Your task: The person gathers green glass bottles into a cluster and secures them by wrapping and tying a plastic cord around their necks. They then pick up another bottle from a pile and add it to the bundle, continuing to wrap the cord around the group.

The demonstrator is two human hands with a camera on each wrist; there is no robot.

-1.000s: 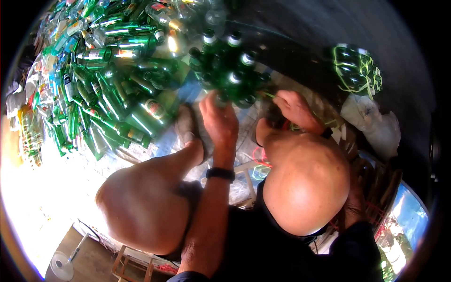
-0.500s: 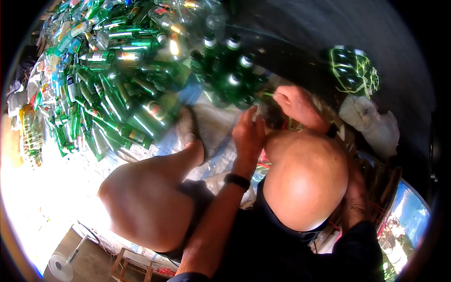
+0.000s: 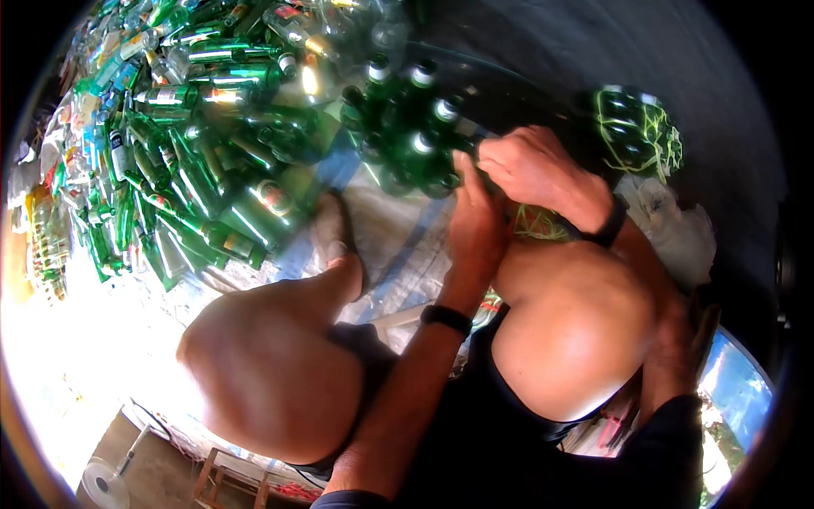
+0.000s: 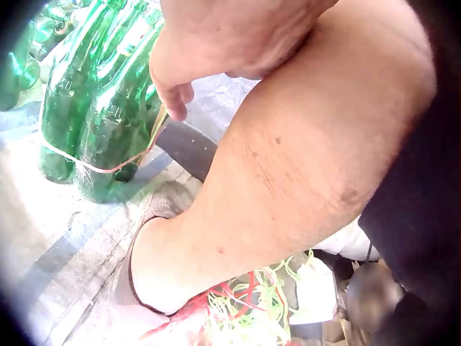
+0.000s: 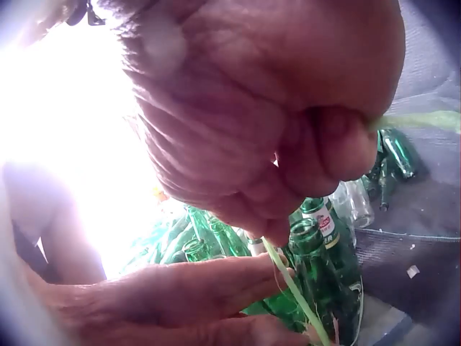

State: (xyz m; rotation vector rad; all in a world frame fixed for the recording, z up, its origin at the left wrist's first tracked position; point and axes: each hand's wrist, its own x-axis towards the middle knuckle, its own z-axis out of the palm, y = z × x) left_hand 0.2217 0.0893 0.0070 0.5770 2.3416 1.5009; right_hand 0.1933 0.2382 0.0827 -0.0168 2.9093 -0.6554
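Observation:
Upright green glass bottles (image 3: 394, 127) stand packed in a bundle before the feet; a thin pale band (image 4: 94, 167) runs around their lower part in the left wrist view. My right hand (image 3: 534, 165) grips a light-green plastic strip (image 5: 299, 295) beside the bundle, its fingers curled in. One length of the strip slants down from those fingers, and another sticks out behind the hand. My left hand (image 3: 476, 212) reaches in from below, its fingers fairly straight, fingertips right at the strip and the bottles' near side.
A large heap of loose glass bottles (image 3: 203, 170) spreads at the left. At the right are another strip-tied bottle bundle (image 3: 636, 127) and a white plastic bag (image 3: 674, 225). Tangled green and red strips (image 4: 248, 306) lie by the right foot. Both bare knees flank the arms.
My left hand has moved right from the bundle's front to beside my right hand. The right hand, still on the strip, has shifted slightly left and up. The bottle bundle stays put.

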